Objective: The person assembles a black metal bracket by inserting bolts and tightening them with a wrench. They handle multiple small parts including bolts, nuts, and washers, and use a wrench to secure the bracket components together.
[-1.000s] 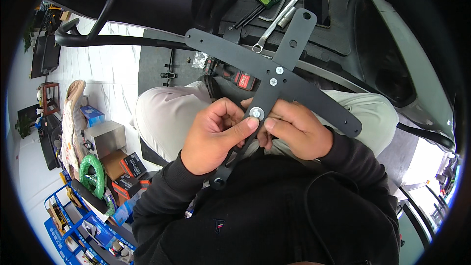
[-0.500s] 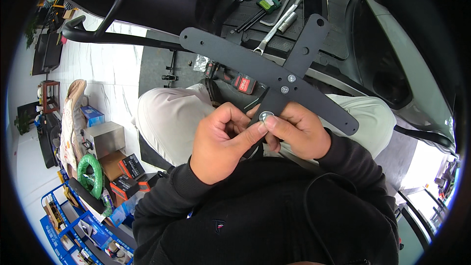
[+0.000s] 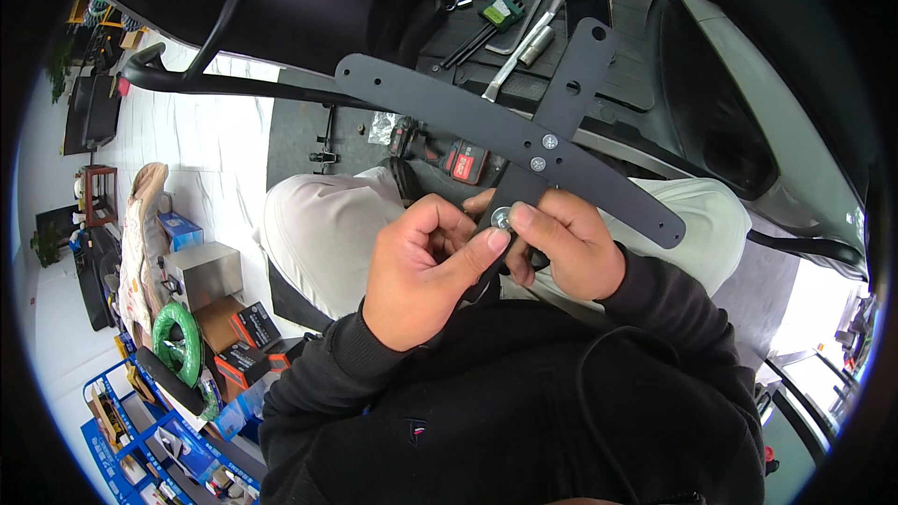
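Observation:
A flat black metal bracket (image 3: 430,92), shaped like a cross from two crossing strips, is held up above my lap. Two silver bolts (image 3: 550,142) sit where the strips cross. Near the bracket's lower end a round silver bolt head (image 3: 501,217) rests against the plate. My left hand (image 3: 421,266) closes on that end, its thumb beside the bolt head. From the other side my right hand (image 3: 572,243) pinches the same end, thumb touching the bolt's edge. Fingers of both hands behind the plate are partly hidden.
Beyond the bracket, wrenches (image 3: 528,47), a hex key set (image 3: 500,11) and a phone (image 3: 587,0) lie on a black ribbed footboard. A red-and-black power tool (image 3: 463,162) rests on the floor between my knees. Boxes (image 3: 241,362) and a blue rack (image 3: 122,393) stand at left.
The bracket has tilted slightly and shifted a little left and up. My right thumb has slid off the middle of the bolt head toward its edge, so more of it shows.

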A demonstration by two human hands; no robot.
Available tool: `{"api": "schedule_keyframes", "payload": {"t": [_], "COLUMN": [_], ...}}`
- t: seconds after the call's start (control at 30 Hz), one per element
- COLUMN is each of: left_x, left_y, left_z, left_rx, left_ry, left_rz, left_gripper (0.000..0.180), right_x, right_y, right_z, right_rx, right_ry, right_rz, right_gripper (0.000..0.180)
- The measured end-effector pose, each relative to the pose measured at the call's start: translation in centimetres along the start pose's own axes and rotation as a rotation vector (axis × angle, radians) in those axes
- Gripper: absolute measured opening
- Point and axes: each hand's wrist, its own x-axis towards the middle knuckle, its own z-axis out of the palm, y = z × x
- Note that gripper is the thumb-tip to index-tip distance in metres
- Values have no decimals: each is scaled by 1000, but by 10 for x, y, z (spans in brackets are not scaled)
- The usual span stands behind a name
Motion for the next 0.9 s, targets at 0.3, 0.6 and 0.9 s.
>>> {"api": "schedule_keyframes", "payload": {"t": [0.3,0.6,0.9], "left_x": [9,39,35], "left_y": [2,-10,-26], "left_z": [16,46,46], "left_rx": [123,325,380], "left_ry": [63,310,315], "left_rz": [164,659,635], "left_gripper": [18,16,14], "right_x": [3,16,12], "right_y": [-21,-25,-18], "right_z": [-5,-14,-25], "right_rx": [-201,-100,31], "right_ry": [34,192,55], "right_rz": [-52,-345,-204], "right_gripper": [37,35,40]}}
